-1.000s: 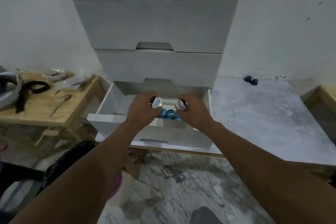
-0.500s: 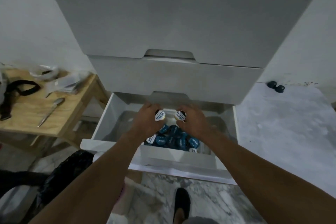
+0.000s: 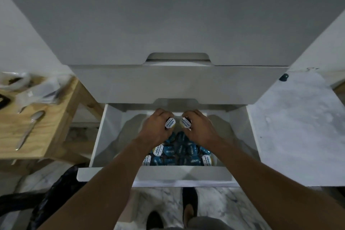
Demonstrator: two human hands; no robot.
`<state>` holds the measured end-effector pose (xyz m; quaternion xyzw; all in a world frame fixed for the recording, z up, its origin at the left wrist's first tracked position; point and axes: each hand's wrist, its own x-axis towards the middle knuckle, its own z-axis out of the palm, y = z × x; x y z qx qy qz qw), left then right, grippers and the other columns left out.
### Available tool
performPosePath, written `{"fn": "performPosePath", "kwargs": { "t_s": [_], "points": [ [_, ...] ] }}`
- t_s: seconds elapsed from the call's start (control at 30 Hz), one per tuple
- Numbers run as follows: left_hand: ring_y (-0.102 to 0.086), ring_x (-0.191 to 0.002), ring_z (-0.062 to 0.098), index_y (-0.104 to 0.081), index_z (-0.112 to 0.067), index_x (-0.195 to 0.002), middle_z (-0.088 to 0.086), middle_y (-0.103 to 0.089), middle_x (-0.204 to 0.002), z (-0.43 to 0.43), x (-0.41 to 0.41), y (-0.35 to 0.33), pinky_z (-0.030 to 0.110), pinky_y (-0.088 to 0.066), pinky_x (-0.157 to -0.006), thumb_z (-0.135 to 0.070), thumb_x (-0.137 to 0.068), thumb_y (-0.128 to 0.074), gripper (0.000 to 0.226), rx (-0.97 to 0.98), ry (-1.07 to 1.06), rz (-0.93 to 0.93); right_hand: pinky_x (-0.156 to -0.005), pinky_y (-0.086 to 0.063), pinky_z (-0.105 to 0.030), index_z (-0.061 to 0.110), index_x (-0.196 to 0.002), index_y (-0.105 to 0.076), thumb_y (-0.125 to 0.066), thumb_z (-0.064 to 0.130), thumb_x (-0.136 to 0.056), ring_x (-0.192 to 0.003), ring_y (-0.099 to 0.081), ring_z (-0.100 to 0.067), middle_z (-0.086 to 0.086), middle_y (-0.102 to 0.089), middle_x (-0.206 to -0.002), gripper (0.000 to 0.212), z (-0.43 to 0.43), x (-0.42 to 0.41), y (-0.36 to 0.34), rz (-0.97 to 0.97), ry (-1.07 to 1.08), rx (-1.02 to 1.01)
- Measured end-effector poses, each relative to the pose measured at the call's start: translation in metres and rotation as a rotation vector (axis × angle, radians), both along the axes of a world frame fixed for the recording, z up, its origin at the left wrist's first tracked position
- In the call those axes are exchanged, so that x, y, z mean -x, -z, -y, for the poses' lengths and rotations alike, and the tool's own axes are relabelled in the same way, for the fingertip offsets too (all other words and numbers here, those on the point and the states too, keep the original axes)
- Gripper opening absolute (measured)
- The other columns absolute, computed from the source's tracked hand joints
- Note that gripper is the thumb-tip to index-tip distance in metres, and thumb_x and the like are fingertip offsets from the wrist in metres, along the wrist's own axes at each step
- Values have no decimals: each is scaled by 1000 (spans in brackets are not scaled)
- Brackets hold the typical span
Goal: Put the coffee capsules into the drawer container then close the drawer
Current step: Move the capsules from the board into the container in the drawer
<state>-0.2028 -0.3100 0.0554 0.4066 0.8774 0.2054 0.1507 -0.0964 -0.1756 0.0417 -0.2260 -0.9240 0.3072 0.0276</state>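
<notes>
Reaching side by side over the open drawer (image 3: 97, 136) at frame centre, left hand (image 3: 155, 129) and right hand (image 3: 200, 129) each grip a capsule (image 3: 170, 123), knuckles up.

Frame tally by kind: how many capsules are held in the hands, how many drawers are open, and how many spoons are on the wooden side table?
Capsules held: 2, the left capsule in the left hand and the right capsule in the right hand
Open drawer: 1
Spoon: 1
Total: 4
</notes>
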Motion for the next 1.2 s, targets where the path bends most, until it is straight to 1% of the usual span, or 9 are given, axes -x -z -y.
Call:
{"fn": "performPosePath", "kwargs": {
  "t_s": [0.07, 0.17, 0.3, 0.47, 0.6, 0.7, 0.97, 1.1, 1.2],
  "points": [
    [-59, -99, 21, -62, -18, -116, 3, -57, -116, 0, 1, 2, 34, -50, -87, -17, -77, -70, 40, -14, 17, 10, -74, -40, -24, 17, -111, -56, -69, 18, -81, -94, -57, -24, -6, -57, -108, 33, 3, 0, 1, 8, 14, -10],
    [-57, -100, 20, -62, -20, -116, 2, -57, -114, 0, 4, 8, 32, -48, -84, -17, -77, -68, 39, -4, 46, 18, -72, -42, -25, 17, -107, -55, -70, 18, -81, -88, -56, -21, -4, -57, -104, 30, 6, 2, 3, 18, 47, -9],
    [-57, -100, 21, -60, -21, -116, 2, -58, -112, -2, 7, 16, 37, -51, -83, -18, -77, -67, 39, 7, 64, 23, -71, -41, -26, 16, -103, -55, -70, 14, -80, -88, -56, -23, -5, -57, -102, 28, 7, 4, 7, 41, 59, 1],
    [-57, -101, 21, -54, -21, -115, 1, -59, -110, -4, 12, 22, 34, -49, -83, -26, -78, -65, 39, 70, 76, -29, -71, -38, -25, 17, -103, -55, -69, 15, -80, -90, -56, -22, -4, -56, -102, 28, 7, 8, 10, 83, 48, 8],
    [-56, -104, 23, -54, -20, -116, 3, -60, -111, -3, 13, 26, 34, -47, -85, -30, -81, -64, 39, 127, 100, -81, -75, -38, -23, 18, -107, -55, -68, 16, -82, -92, -54, -20, -3, -56, -107, 28, 6, 8, 10, 128, 55, 7],
    [-55, -106, 22, -53, -19, -119, 3, -60, -113, -4, 12, 26, 33, -46, -87, -30, -82, -63, 40, 132, 108, -115, -76, -39, -24, 17, -108, -55, -65, 16, -84, -97, -56, -23, -4, -58, -108, 27, 6, 8, 12, 151, 51, -10],
    [-52, -112, 20, -53, -20, -125, 2, -58, -120, -4, 12, 30, 34, -45, -93, -31, -85, -61, 42, 135, 127, -161, -89, -47, -36, 14, -115, -56, -63, 17, -85, -104, -56, -29, -10, -60, -112, 31, 8, 10, 15, 186, 38, -32],
    [-51, -113, 19, -57, -21, -122, 1, -58, -120, -1, 11, 31, 35, -47, -93, -33, -89, -54, 36, 111, 139, -178, -89, -48, -36, 12, -112, -61, -56, 15, -89, -103, -57, -29, -11, -62, -108, 23, 7, 10, 16, 163, 32, -51],
    [-51, -113, 19, -59, -20, -121, 1, -57, -121, -1, 11, 31, 35, -47, -95, -28, -92, -52, 31, 103, 148, -180, -88, -49, -37, 14, -110, -63, -55, 10, -89, -100, -59, -29, -10, -64, -105, 22, 6, 10, 17, 137, 34, -51]
  ]
}}
